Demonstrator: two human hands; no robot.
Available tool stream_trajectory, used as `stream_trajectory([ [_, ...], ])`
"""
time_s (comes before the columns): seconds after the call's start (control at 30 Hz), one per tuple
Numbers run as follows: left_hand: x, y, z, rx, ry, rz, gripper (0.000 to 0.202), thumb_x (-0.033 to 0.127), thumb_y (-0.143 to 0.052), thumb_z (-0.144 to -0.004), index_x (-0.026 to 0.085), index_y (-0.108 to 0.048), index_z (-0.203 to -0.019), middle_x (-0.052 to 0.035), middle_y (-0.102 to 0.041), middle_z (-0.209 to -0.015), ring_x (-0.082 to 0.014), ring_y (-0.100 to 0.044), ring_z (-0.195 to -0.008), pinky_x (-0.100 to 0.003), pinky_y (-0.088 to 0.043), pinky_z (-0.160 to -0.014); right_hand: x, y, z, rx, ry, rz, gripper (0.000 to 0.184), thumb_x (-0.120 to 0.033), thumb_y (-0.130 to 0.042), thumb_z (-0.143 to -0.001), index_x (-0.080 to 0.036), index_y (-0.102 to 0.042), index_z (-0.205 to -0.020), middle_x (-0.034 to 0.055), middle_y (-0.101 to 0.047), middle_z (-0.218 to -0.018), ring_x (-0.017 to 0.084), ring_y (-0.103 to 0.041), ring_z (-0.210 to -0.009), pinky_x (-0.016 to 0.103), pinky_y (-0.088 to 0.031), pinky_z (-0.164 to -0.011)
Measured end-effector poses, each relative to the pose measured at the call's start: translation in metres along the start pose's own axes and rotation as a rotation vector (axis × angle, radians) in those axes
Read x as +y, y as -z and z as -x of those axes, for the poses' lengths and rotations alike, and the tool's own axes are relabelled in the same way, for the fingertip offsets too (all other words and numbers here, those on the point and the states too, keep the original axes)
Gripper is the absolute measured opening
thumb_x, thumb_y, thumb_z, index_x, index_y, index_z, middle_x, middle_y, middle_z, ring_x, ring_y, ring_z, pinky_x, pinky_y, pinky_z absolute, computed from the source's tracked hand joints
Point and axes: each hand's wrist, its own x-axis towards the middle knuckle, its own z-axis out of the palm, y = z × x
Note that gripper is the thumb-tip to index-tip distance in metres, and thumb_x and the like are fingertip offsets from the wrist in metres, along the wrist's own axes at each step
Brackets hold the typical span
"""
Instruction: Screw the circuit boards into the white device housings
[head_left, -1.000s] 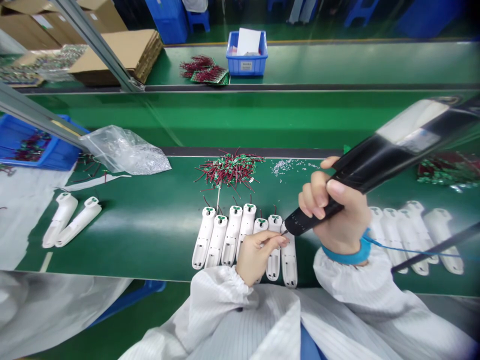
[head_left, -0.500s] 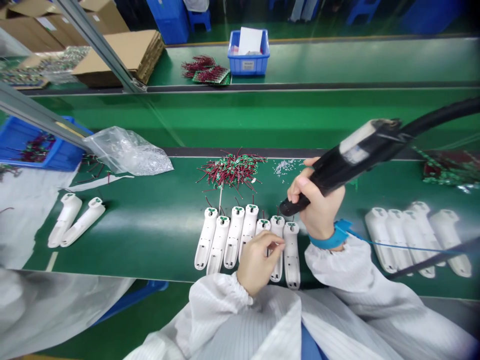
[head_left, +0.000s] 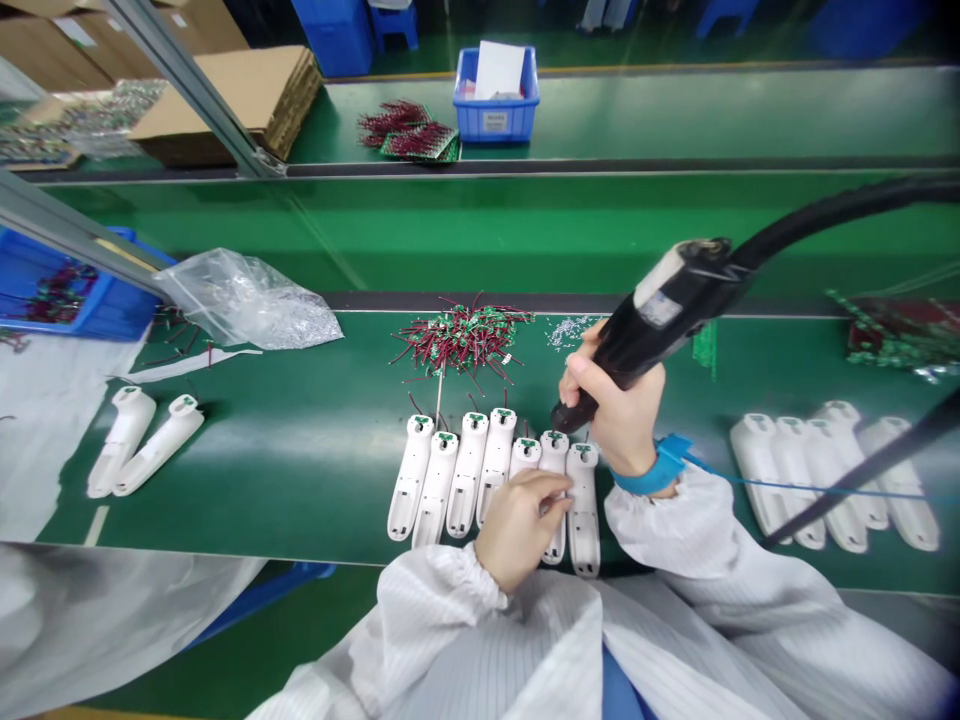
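My right hand [head_left: 622,415] is wrapped round a black electric screwdriver [head_left: 645,325], tilted with its tip down at the top end of a white plastic handle shell [head_left: 553,458]. That shell stands in a row of several alike, each with a small green circuit board at its head. Across the lower part of the row lies my left hand [head_left: 514,530], fingers curled and thumb near the forefinger. Whatever they pinch, if anything, is hidden. Just right of my left fingertips is the end shell [head_left: 583,515] of the row. A blue wrist strap [head_left: 660,470] circles my right wrist.
Behind the row lie a heap of red-wired boards [head_left: 465,335] and scattered small screws [head_left: 570,330]. More white shells [head_left: 825,480] lie at right, two shells [head_left: 154,445] at left. A plastic bag [head_left: 251,300] and a blue bin [head_left: 127,300] are at back left.
My right hand and the screwdriver have moved left and slightly down, bringing the tip onto the head of the second shell from the right. My left hand has barely shifted.
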Motion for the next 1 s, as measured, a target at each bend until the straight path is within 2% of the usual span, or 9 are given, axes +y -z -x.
stream_trajectory([
  [0.2, 0.0, -0.001, 0.0, 0.01, 0.001, 0.004, 0.021, 0.009, -0.062, -0.083, 0.015, -0.073, -0.1, -0.0074, -0.074, -0.098, -0.0194, -0.068, -0.09, -0.029, -0.052, -0.086, 0.0, 0.0, 0.0, -0.049, -0.024, 0.028, 0.024, -0.021, -0.072, -0.077, -0.021, -0.06, -0.099, -0.0079, -0.054, -0.058, 0.008, -0.049, -0.04, 0.022, -0.042, -0.041],
  [0.3, 0.0, 0.001, 0.002, 0.02, -0.009, 0.019, 0.019, 0.011, -0.063, -0.083, 0.015, -0.072, -0.1, -0.0073, -0.073, -0.098, -0.0183, -0.068, -0.087, -0.028, -0.053, -0.082, -0.005, 0.005, -0.005, -0.057, 0.033, 0.011, 0.026, -0.021, -0.071, -0.077, -0.022, -0.06, -0.1, -0.0085, -0.052, -0.056, 0.008, -0.048, -0.039, 0.024, -0.042, -0.041],
  [0.43, 0.0, 0.012, 0.012, 0.142, 0.027, -0.102, 0.011, 0.016, -0.058, -0.088, 0.016, -0.069, -0.086, -0.0039, -0.072, -0.084, -0.0175, -0.067, -0.077, -0.028, -0.051, -0.073, -0.006, 0.013, -0.018, 0.122, 0.155, 0.069, 0.025, -0.019, -0.071, -0.075, -0.023, -0.061, -0.097, -0.0085, -0.054, -0.057, 0.009, -0.05, -0.042, 0.024, -0.043, -0.044],
  [0.53, -0.001, 0.021, 0.018, 0.215, 0.107, -0.26, 0.013, 0.02, -0.052, -0.092, 0.017, -0.064, -0.086, -0.0036, -0.071, -0.082, -0.0186, -0.067, -0.071, -0.03, -0.05, -0.069, 0.004, 0.018, -0.026, 0.227, 0.165, 0.134, 0.027, -0.018, -0.073, -0.071, -0.021, -0.06, -0.094, -0.008, -0.055, -0.06, 0.009, -0.052, -0.045, 0.025, -0.044, -0.046],
  [0.63, -0.003, 0.025, 0.02, 0.186, 0.156, -0.385, 0.01, 0.023, -0.052, -0.092, 0.018, -0.06, -0.093, -0.0046, -0.072, -0.083, -0.021, -0.068, -0.072, -0.032, -0.05, -0.067, 0.016, 0.021, -0.028, 0.255, 0.145, 0.133, 0.029, -0.019, -0.074, -0.07, -0.021, -0.059, -0.095, -0.0076, -0.056, -0.061, 0.01, -0.053, -0.046, 0.025, -0.044, -0.048],
  [0.73, -0.003, 0.022, 0.02, 0.139, 0.161, -0.408, 0.012, 0.024, -0.053, -0.092, 0.018, -0.058, -0.101, -0.0038, -0.072, -0.086, -0.0213, -0.07, -0.074, -0.033, -0.052, -0.068, 0.021, 0.021, -0.028, 0.261, 0.119, 0.074, 0.029, -0.021, -0.074, -0.072, -0.021, -0.058, -0.096, -0.0077, -0.055, -0.06, 0.01, -0.053, -0.046, 0.026, -0.044, -0.048],
  [0.83, -0.004, 0.017, 0.019, 0.095, 0.134, -0.368, 0.013, 0.023, -0.054, -0.092, 0.019, -0.058, -0.103, -0.0031, -0.073, -0.089, -0.0193, -0.07, -0.074, -0.031, -0.053, -0.068, 0.01, 0.02, -0.026, 0.27, 0.12, 0.0, 0.027, -0.022, -0.072, -0.073, -0.021, -0.058, -0.096, -0.0076, -0.054, -0.058, 0.01, -0.051, -0.044, 0.027, -0.044, -0.047],
  [0.93, -0.003, 0.013, 0.017, 0.072, 0.083, -0.324, 0.013, 0.021, -0.054, -0.091, 0.019, -0.059, -0.103, -0.0034, -0.073, -0.093, -0.0177, -0.07, -0.074, -0.029, -0.053, -0.068, -0.014, 0.017, -0.023, 0.262, 0.184, -0.048, 0.023, -0.021, -0.07, -0.074, -0.022, -0.059, -0.094, -0.0074, -0.051, -0.056, 0.011, -0.048, -0.043, 0.027, -0.042, -0.045],
  [1.0, -0.001, 0.012, 0.014, 0.098, 0.029, -0.292, 0.013, 0.02, -0.054, -0.091, 0.019, -0.059, -0.104, -0.004, -0.072, -0.095, -0.0175, -0.07, -0.076, -0.028, -0.053, -0.066, -0.034, 0.014, -0.019, 0.229, 0.247, -0.07, 0.021, -0.02, -0.07, -0.074, -0.023, -0.061, -0.093, -0.0073, -0.049, -0.054, 0.011, -0.045, -0.041, 0.026, -0.041, -0.043],
])
